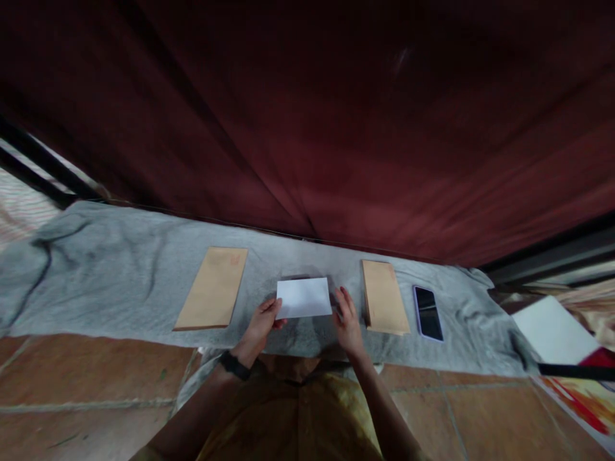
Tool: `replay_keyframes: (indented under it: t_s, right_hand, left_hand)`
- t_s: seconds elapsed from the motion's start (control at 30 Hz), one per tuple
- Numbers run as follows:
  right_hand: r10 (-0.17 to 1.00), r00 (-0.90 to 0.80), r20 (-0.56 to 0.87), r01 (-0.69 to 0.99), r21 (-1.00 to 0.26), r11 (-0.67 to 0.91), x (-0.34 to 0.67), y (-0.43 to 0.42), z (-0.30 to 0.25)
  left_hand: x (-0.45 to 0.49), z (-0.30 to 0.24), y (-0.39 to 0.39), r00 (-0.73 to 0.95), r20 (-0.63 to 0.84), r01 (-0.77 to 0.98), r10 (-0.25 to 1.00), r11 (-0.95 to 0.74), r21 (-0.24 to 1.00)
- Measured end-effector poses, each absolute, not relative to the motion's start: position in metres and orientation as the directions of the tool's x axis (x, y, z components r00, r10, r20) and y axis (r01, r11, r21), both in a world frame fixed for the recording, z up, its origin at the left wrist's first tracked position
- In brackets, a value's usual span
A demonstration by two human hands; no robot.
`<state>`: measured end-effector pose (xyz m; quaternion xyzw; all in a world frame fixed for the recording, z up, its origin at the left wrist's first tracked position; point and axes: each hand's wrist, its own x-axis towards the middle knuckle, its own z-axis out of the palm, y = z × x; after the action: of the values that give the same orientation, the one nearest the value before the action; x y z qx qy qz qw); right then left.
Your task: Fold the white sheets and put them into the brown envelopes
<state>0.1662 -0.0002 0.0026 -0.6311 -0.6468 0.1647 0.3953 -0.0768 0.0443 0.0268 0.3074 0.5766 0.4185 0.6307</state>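
A white sheet of paper (304, 297) is held over the grey cloth (120, 275) in front of me. My left hand (262, 323) pinches its lower left corner, with a black band on that wrist. My right hand (346, 317) rests at the paper's right edge, fingers stretched along it. A brown envelope (213, 288) lies flat to the left of the paper. A stack of brown envelopes (383, 296) lies to the right.
A dark phone (427, 312) lies face up right of the envelope stack. A dark red curtain (336, 128) hangs behind the cloth. Terracotta floor tiles (86, 384) show in front. White sheets (552, 330) and colourful paper (583, 397) sit at far right.
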Motion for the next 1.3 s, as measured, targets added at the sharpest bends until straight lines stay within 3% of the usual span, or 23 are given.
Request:
replay_keyframes:
  t_s: [0.1,0.2,0.27,0.37,0.53,0.8,0.93,1.07,1.13,1.2,1.3]
  right_hand:
    - [0.935,-0.08,0.345,0.824,-0.505,0.256,0.167,-0.003,0.01]
    - [0.925,-0.172,0.34,0.816,-0.476,0.327,0.165,-0.002,0.015]
    - [0.928,-0.162,0.336,0.779,-0.534,0.329,0.163,-0.001,0.019]
    - [0.957,-0.013,0.29,0.67,-0.708,0.223,0.16,0.003,0.026]
    - [0.959,0.282,0.04,0.319,-0.946,-0.055,0.153,0.009,0.034]
    - [0.934,0.271,-0.233,-0.018,-0.971,-0.237,0.147,0.014,0.025]
    - [0.945,0.158,-0.288,-0.067,-0.958,-0.28,0.144,0.009,0.023]
    - [0.951,0.075,-0.301,-0.013,-0.954,-0.301,0.14,0.004,0.018]
    - [0.953,0.08,-0.293,0.025,-0.955,-0.296,0.14,0.003,0.013]
    - [0.95,0.123,-0.286,0.058,-0.954,-0.294,0.142,0.003,0.008]
    - [0.945,0.176,-0.274,0.107,-0.949,-0.295,0.147,0.003,0.001]
  left_hand:
    - [-0.074,0.029,0.041,0.02,-0.494,-0.162,0.869,0.49,0.856]
    - [-0.074,0.028,0.04,0.085,-0.519,-0.179,0.85,0.526,0.832]
    - [-0.076,0.027,0.041,0.125,-0.526,-0.208,0.841,0.541,0.815]
    - [-0.081,0.025,0.046,0.124,-0.474,-0.279,0.872,0.489,0.826]
    - [-0.083,0.035,0.051,0.04,-0.372,-0.342,0.927,0.363,0.867]
    - [-0.077,0.047,0.053,0.071,-0.372,-0.194,0.925,0.379,0.905]
    - [-0.073,0.043,0.052,0.001,-0.381,-0.163,0.925,0.376,0.912]
    - [-0.069,0.035,0.049,-0.036,-0.396,-0.144,0.918,0.387,0.911]
    - [-0.072,0.033,0.05,-0.043,-0.346,-0.06,0.937,0.343,0.937]
    - [-0.083,0.035,0.054,-0.09,-0.216,0.131,0.972,0.227,0.965]
    - [-0.12,0.042,0.063,-0.206,-0.028,0.369,0.978,0.104,0.924]
